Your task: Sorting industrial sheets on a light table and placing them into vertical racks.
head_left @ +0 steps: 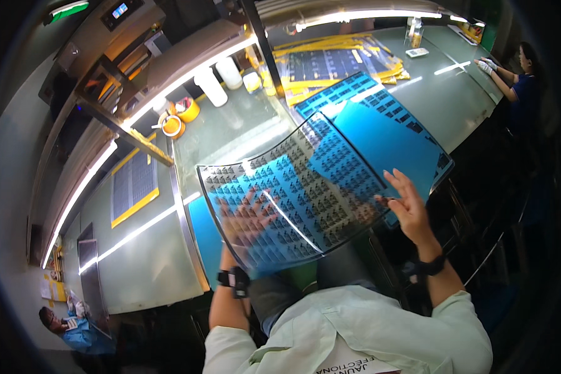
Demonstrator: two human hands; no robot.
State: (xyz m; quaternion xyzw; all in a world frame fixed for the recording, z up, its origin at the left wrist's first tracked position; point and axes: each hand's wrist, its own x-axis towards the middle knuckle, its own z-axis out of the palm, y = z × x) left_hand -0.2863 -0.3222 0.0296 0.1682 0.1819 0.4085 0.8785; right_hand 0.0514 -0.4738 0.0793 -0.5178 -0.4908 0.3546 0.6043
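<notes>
A clear, flexible film sheet (299, 206) with a dark border and rows of small black printed figures bows in front of me above the table edge. My left hand (246, 215) lies behind it with fingers spread, seen through the film and bearing it from below. At the sheet's right edge, my right hand (409, 202) pinches it between thumb and fingers, the other fingers stretched out. Beyond the film lie blue sheets (386, 140), some with dark printed blocks. Another blue sheet (201, 227) shows at the film's left.
Yellow-edged dark sheets (336, 62) are piled at the back; another such sheet (135, 187) lies left. White bottles (210, 87) and orange tape rolls (172, 126) stand under a lit bar. Co-workers sit at far right (523, 90) and lower left (81, 333).
</notes>
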